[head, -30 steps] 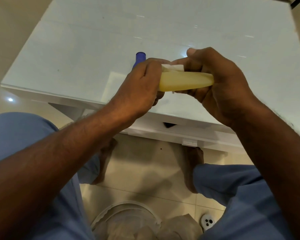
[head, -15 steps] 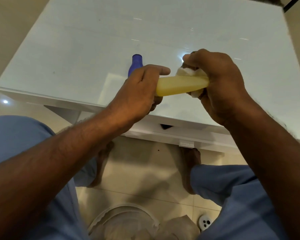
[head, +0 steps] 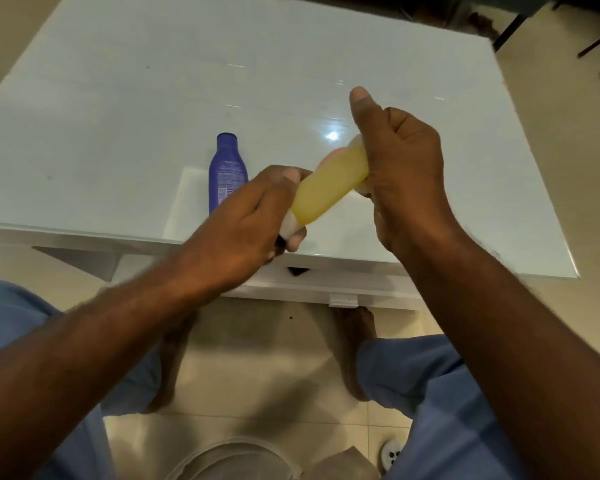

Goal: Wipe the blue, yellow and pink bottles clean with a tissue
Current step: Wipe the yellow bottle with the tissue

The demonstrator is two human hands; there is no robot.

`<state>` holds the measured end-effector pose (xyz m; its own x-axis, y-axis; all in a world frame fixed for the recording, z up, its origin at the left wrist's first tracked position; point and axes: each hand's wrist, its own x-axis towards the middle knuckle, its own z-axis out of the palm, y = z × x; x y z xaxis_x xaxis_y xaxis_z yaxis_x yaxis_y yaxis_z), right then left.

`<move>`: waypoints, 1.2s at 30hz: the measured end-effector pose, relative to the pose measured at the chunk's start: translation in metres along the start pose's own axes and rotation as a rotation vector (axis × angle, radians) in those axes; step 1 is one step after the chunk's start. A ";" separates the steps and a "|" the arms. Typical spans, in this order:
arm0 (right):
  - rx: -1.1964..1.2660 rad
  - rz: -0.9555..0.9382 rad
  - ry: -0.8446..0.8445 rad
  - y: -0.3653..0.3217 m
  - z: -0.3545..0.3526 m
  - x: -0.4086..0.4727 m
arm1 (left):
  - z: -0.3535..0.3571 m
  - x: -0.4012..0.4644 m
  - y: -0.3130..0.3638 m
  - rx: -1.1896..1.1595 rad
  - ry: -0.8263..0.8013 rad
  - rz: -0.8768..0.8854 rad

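The yellow bottle [head: 329,187] is held tilted in the air over the table's near edge, its white cap end low at the left. My left hand [head: 246,223] grips that cap end. My right hand [head: 400,174] is curled round the bottle's upper end with a white tissue [head: 355,142] wrapped between palm and bottle; only small bits of tissue show. The blue bottle [head: 226,171] lies flat on the white table [head: 118,98], cap pointing away, just left of my left hand. No pink bottle is in view.
The glossy table reaches the frame's top, with dark chair legs [head: 510,32] beyond its far right corner. Below the table edge are my knees in blue trousers [head: 413,375], bare feet on the tiled floor, a round white bin [head: 236,459] and a floor drain [head: 392,453].
The yellow bottle has tilted from level to slanted, far end up. My right hand with the tissue slid to the bottle's far end. More of the blue bottle now shows.
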<state>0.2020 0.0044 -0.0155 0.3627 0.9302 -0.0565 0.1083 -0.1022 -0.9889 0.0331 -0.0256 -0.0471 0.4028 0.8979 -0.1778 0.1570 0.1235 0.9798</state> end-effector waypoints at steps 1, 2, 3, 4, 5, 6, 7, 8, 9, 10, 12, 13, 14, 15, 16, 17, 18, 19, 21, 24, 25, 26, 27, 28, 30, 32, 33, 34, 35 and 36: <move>-0.022 0.009 -0.012 0.002 0.000 0.000 | 0.003 -0.002 -0.002 0.002 -0.020 0.016; -0.060 -0.005 -0.023 0.004 0.000 0.000 | 0.006 -0.003 -0.004 -0.026 -0.023 0.017; -0.112 -0.042 -0.036 0.006 0.001 -0.002 | 0.008 -0.002 -0.005 -0.081 -0.008 0.000; -0.171 -0.091 -0.063 0.008 0.002 -0.005 | 0.008 -0.001 -0.005 -0.148 0.020 -0.032; -0.240 -0.139 -0.105 0.009 0.004 -0.007 | 0.008 0.001 -0.005 -0.210 0.058 -0.065; -0.322 -0.187 -0.156 0.010 0.005 -0.010 | 0.006 0.004 -0.004 -0.248 0.100 -0.088; -0.400 -0.233 -0.199 0.010 0.005 -0.011 | 0.004 0.006 -0.003 -0.257 0.140 -0.099; -0.446 -0.276 -0.221 0.010 0.004 -0.010 | 0.002 0.008 -0.003 -0.243 0.176 -0.103; -0.454 -0.304 -0.215 0.009 0.003 -0.008 | -0.001 0.010 -0.003 -0.223 0.206 -0.108; -0.425 -0.310 -0.189 0.008 0.000 -0.005 | -0.003 0.011 -0.003 -0.209 0.231 -0.115; -0.347 -0.271 -0.111 0.005 -0.008 0.004 | -0.007 0.015 -0.003 -0.200 0.269 -0.127; -0.323 -0.239 -0.078 0.004 -0.012 0.008 | -0.009 0.016 -0.003 -0.187 0.286 -0.130; -0.302 -0.209 -0.056 0.005 -0.015 0.011 | -0.010 0.018 -0.002 -0.165 0.300 -0.134; -0.279 -0.185 -0.041 0.005 -0.017 0.013 | -0.011 0.019 -0.001 -0.142 0.310 -0.139; -0.259 -0.172 -0.031 0.006 -0.019 0.015 | -0.012 0.020 -0.001 -0.125 0.314 -0.148; -0.247 -0.165 -0.022 0.006 -0.020 0.016 | -0.011 0.020 -0.002 -0.112 0.305 -0.159; -0.247 -0.163 -0.017 0.006 -0.021 0.016 | -0.011 0.020 -0.003 -0.095 0.284 -0.168; -0.252 -0.162 -0.019 0.006 -0.022 0.015 | -0.010 0.020 -0.004 -0.070 0.258 -0.175; -0.267 -0.162 -0.046 0.005 -0.021 0.014 | -0.009 0.020 -0.008 0.007 0.218 -0.187; -0.361 -0.203 -0.064 0.005 -0.019 0.010 | -0.008 0.022 -0.016 0.087 0.198 -0.180; -0.387 -0.223 -0.058 0.004 -0.019 0.009 | -0.008 0.023 -0.019 0.100 0.195 -0.189; -0.401 -0.237 -0.050 0.004 -0.018 0.009 | -0.007 0.025 -0.022 0.103 0.192 -0.206; -0.403 -0.243 -0.044 0.003 -0.018 0.008 | -0.007 0.026 -0.025 0.102 0.189 -0.223; -0.403 -0.244 -0.044 0.002 -0.018 0.008 | -0.006 0.027 -0.028 0.106 0.186 -0.231; -0.415 -0.236 -0.055 0.002 -0.018 0.008 | -0.007 0.028 -0.032 0.162 0.179 -0.214; -0.425 -0.230 -0.077 0.003 -0.018 0.007 | -0.008 0.028 -0.033 0.248 0.176 -0.197; -0.429 -0.230 -0.085 0.003 -0.018 0.007 | -0.008 0.028 -0.032 0.304 0.181 -0.185; -0.433 -0.230 -0.090 0.003 -0.018 0.006 | -0.008 0.028 -0.033 0.378 0.189 -0.162; -0.438 -0.231 -0.092 0.003 -0.018 0.007 | -0.008 0.027 -0.033 0.465 0.198 -0.126; -0.444 -0.230 -0.093 0.003 -0.018 0.006 | -0.008 0.026 -0.034 0.552 0.206 -0.082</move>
<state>0.2216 0.0037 -0.0164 0.2014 0.9717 0.1237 0.5656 -0.0122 -0.8246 0.0309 -0.0028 -0.0840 0.1949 0.9650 -0.1757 0.6483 0.0077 0.7613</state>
